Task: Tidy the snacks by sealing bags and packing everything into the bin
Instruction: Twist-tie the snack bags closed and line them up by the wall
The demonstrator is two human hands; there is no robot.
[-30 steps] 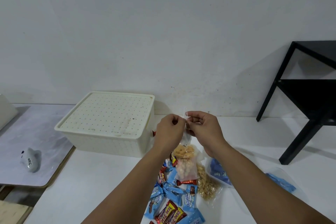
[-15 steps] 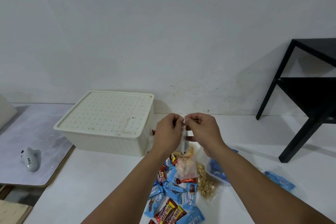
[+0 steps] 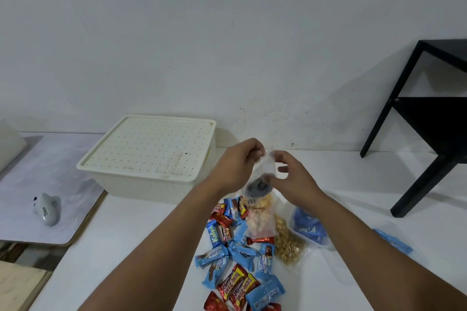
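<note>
Snack wrappers (image 3: 237, 257), blue and red foil, lie scattered on the white tabletop (image 3: 131, 247) near a lidded cream plastic bin (image 3: 151, 154) standing against the pale wall. A black metal stand (image 3: 429, 118) is at right. Above the pile, the left hand (image 3: 235, 166) and right hand (image 3: 293, 177) both pinch the top of a clear plastic bag of crackers (image 3: 259, 212), which hangs upright between them.

Blurred dark shape (image 3: 258, 187) in the bag, perhaps a snack
</note>
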